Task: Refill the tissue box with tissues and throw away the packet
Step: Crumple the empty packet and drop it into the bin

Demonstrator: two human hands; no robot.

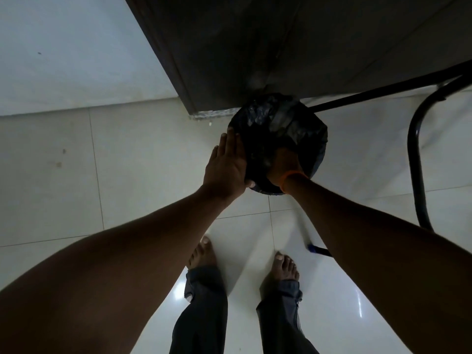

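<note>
Bin (278,129) stands on the floor (143,159), hard against the bottom corner of a dark cabinet (255,47); black liner bag is stretched over its rim. I see no packet and no tissue box from here; the bin's inside is too dark to read.

Left hand (226,166) lies flat against the bin's left side, fingers (229,139) straight and together, thumb tucked at the near rim. It presses the liner, grips nothing that I can make out.

Right hand (284,164) reaches down into the bin's mouth from the near edge. Its fingers are lost in the dark liner; I cannot tell whether they are spread, closed, or holding something. Orange band (293,177) on that wrist.

Black metal tube frame (413,149) curves down to the floor right of the bin, one bar running behind it.

Floor is pale glossy tile. Two bare feet (204,254) near the bottom edge, grey trouser cuffs above them. Small blue thing (312,247) on the floor beside the right forearm, partly hidden.
</note>
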